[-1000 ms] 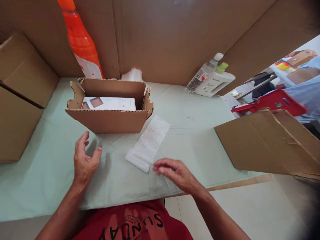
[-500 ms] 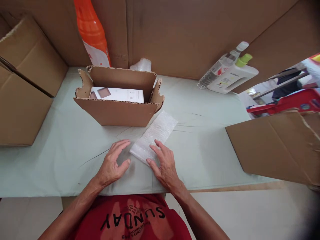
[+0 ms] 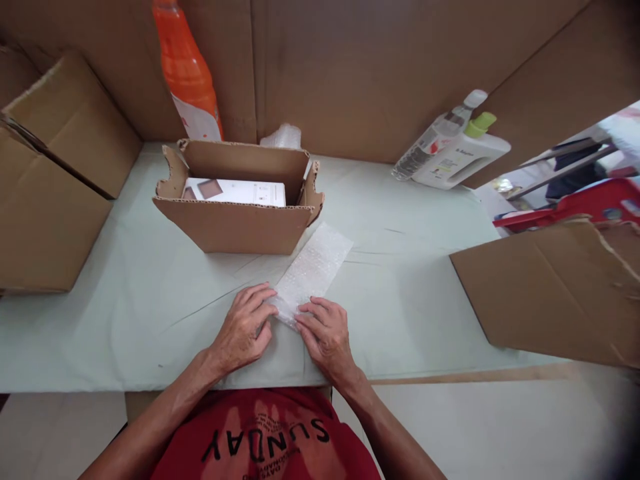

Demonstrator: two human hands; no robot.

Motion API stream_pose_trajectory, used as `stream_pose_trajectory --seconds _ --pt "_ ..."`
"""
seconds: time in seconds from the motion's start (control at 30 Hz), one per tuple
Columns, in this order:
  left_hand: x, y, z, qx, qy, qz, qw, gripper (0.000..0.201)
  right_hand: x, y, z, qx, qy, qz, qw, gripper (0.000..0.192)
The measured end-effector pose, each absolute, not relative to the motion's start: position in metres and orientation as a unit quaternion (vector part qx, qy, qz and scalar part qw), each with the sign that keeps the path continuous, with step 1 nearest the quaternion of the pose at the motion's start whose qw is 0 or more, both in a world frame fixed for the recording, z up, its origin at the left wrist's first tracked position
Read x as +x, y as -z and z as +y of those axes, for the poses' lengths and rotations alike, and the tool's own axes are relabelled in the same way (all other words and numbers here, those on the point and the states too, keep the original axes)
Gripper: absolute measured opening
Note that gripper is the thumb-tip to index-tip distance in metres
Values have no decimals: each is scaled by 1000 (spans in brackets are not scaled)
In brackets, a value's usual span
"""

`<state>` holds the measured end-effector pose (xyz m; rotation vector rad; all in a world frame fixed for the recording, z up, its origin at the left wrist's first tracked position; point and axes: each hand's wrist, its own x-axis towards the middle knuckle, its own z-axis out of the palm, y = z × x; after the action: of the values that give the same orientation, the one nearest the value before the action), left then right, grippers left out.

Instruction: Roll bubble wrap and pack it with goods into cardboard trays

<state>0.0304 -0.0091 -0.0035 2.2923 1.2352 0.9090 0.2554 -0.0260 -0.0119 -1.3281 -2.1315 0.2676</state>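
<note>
Bubble wrap (image 3: 313,270), a clear narrow strip, lies flat on the pale green table cover (image 3: 400,293), running diagonally from the hands up to the front right corner of the open cardboard box (image 3: 235,223). The left hand (image 3: 245,330) and the right hand (image 3: 325,333) both press their fingertips on the strip's near end, pinching its edge between them. Half a second ago the hands lay further apart, the left one flat on the cover beside the strip; they have since closed in on its end. A white carton (image 3: 235,191) sits inside the box, its print too small to read. The red shirt (image 3: 265,440) reads "SUNDAY", seen upside down. An orange bottle (image 3: 186,70) stands behind the box. At the far right a clear bottle (image 3: 433,137) and a white jug with a green cap (image 3: 463,157) lean against the cardboard wall (image 3: 375,67); their labels are illegible.
</note>
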Motion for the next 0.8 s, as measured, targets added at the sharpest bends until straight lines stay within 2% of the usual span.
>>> stream_pose_trajectory --seconds 0.1,0.2,0.23,0.37,0.53,0.63,0.8 --pt "27 1 -14 820 -315 433 204 48 258 12 -32 -524 -106 -790 300 20" --pt "28 7 -14 837 -287 422 198 51 260 14 -34 -517 -111 -808 258 48" --pt "29 10 -12 841 -281 420 195 48 260 15 -34 -513 -112 -814 249 47" --pt "39 14 -5 823 -306 430 210 26 259 18 -30 -527 -129 -799 258 14" --pt "47 0 0 793 -298 453 279 19 270 10 -37 -530 -138 -780 303 14" --pt "54 -2 9 789 -270 470 290 23 276 3 -46 -541 -78 -762 347 26" --pt "69 5 26 814 -259 464 236 27 271 6 -43 -526 -76 -800 278 28"
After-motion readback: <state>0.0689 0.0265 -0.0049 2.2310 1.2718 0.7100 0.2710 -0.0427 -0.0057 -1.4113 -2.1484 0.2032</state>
